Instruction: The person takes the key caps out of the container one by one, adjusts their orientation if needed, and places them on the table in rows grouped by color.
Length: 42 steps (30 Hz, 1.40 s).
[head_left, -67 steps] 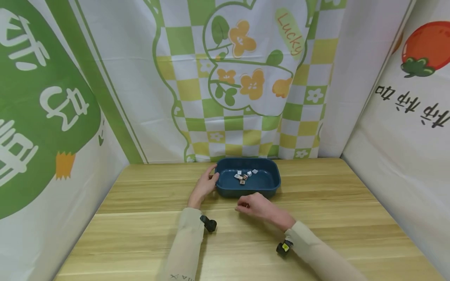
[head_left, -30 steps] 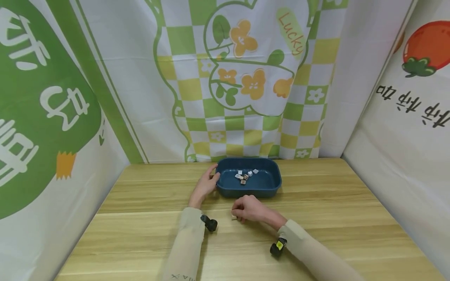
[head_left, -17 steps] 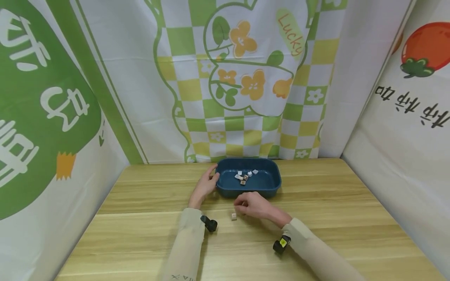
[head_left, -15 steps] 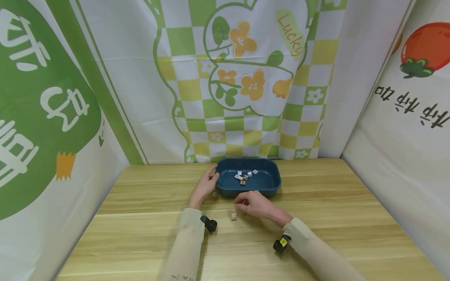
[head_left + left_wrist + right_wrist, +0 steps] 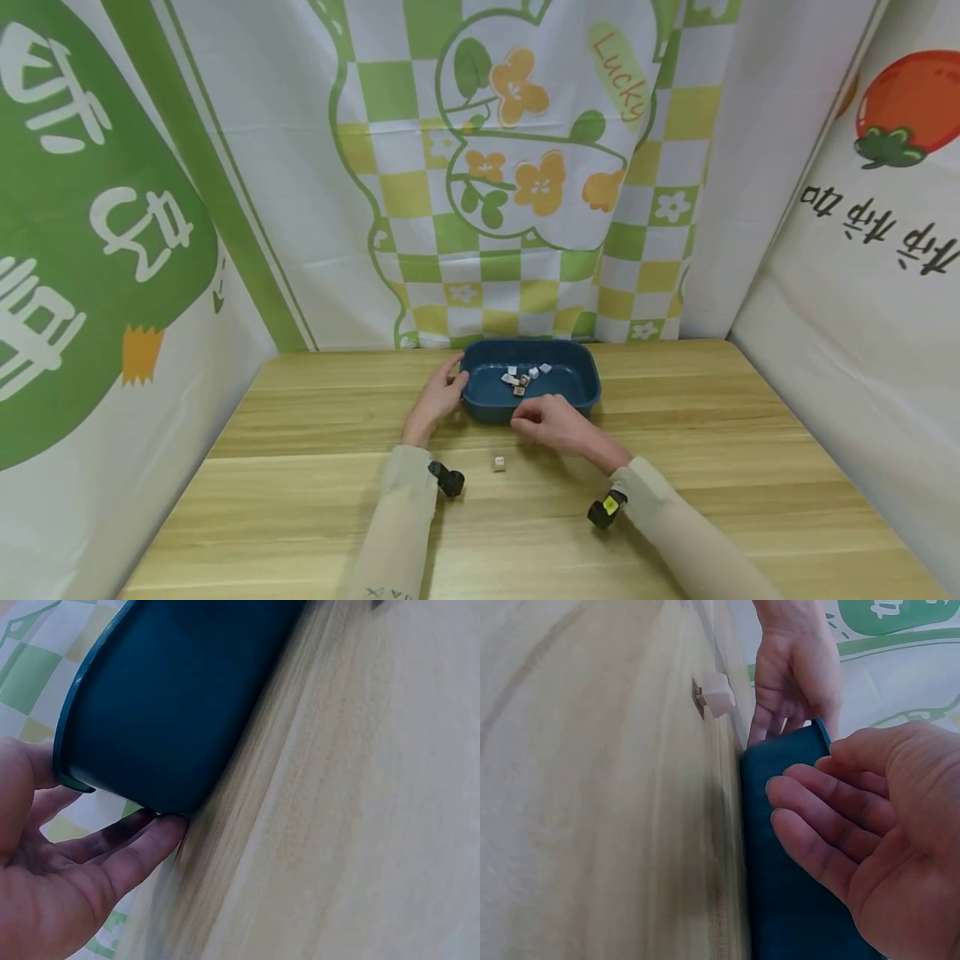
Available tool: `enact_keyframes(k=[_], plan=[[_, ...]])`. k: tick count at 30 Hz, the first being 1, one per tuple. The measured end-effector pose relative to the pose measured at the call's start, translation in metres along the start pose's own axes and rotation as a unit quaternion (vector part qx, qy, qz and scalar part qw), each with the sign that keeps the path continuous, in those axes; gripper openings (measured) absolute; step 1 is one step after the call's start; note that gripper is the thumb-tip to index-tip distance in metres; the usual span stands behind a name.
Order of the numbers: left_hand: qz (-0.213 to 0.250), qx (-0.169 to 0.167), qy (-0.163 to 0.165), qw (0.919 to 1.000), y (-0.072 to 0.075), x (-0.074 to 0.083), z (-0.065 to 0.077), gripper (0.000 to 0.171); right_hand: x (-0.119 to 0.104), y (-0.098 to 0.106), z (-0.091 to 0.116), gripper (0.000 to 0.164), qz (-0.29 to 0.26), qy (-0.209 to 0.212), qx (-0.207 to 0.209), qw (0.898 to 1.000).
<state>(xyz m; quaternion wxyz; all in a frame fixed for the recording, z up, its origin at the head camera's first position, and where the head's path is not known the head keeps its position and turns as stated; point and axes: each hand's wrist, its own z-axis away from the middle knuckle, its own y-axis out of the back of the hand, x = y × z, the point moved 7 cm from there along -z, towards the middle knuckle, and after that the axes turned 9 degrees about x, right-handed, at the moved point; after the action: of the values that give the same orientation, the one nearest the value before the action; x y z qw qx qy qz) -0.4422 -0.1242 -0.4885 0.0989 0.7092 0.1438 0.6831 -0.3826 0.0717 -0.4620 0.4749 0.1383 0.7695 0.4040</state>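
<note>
A dark blue rectangular box stands on the wooden table near the back edge. My left hand rests against the box's left end, fingers on its outer wall and thumb by the rim. My right hand is at the box's front rim, fingers loosely bent, thumb near the index finger; I see nothing held. Inside lie several small pieces, some white cubes and some brown ones. In front of the box, a small pale cube sits on the table; the right wrist view shows a thin darker piece at its base.
The wooden table is bordered by printed cloth at the back and on both sides. A black wrist camera is strapped to the left sleeve and another camera to the right.
The right hand came down to the table in front of the box, left the pale cube there, then moved up and right to the box's front rim. The left hand stayed put.
</note>
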Motion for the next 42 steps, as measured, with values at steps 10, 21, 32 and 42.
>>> enact_keyframes(k=[10, 21, 32, 42], plan=[[0.010, 0.002, 0.000, 0.9999, -0.001, 0.002, -0.001, 0.051, 0.002, 0.013, -0.009, 0.023, -0.035, -0.026, 0.001, 0.999], [0.015, 0.000, 0.005, 0.9999, 0.000, 0.000, 0.000, 0.051, 0.005, 0.035, -0.023, 0.015, -0.022, -0.024, 0.061, 0.998], [0.009, 0.003, 0.012, 0.9999, 0.001, -0.003, 0.000, 0.050, 0.029, 0.042, -0.048, 0.022, 0.018, -0.025, 0.090, 0.996], [0.012, 0.003, 0.005, 0.9999, 0.000, 0.000, 0.001, 0.050, 0.052, 0.035, -0.063, 0.030, -0.006, -0.079, 0.046, 0.996]])
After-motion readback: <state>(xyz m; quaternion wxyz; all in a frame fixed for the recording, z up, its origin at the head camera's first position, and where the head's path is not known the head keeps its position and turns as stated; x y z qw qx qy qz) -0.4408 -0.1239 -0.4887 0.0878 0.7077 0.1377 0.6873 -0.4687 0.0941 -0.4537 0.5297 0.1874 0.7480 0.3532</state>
